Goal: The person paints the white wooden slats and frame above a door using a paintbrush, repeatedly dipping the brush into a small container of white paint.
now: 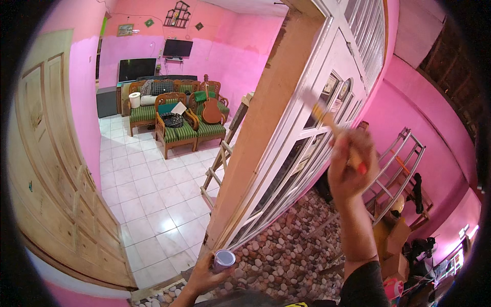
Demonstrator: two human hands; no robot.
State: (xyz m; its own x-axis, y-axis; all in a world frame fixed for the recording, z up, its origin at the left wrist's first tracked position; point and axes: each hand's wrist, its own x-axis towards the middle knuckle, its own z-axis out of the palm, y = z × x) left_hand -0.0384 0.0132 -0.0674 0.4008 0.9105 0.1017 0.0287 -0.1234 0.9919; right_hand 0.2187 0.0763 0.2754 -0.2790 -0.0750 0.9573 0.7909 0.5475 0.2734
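Observation:
My right hand (352,156), raised at the right of centre, grips a paintbrush (324,115) with a yellowish wooden handle and a red end. Its pale bristles are blurred and lie in front of the white-painted frame (298,110); whether they touch it I cannot tell. Low in the middle, my left hand (207,279) has its fingers around a small round can (224,259) with whitish-grey paint visible at its top. Beside that hand is the foot of a brown, unpainted door post (258,133) joined to the white frame.
A wooden door (56,153) stands open at left. Inside are green-striped chairs (179,134), a guitar (211,110) and a wooden ladder (220,163). Outside, a metal ladder (394,176) leans by the pink wall, with cardboard boxes (396,250) below, beside pebble-patterned ground (286,250).

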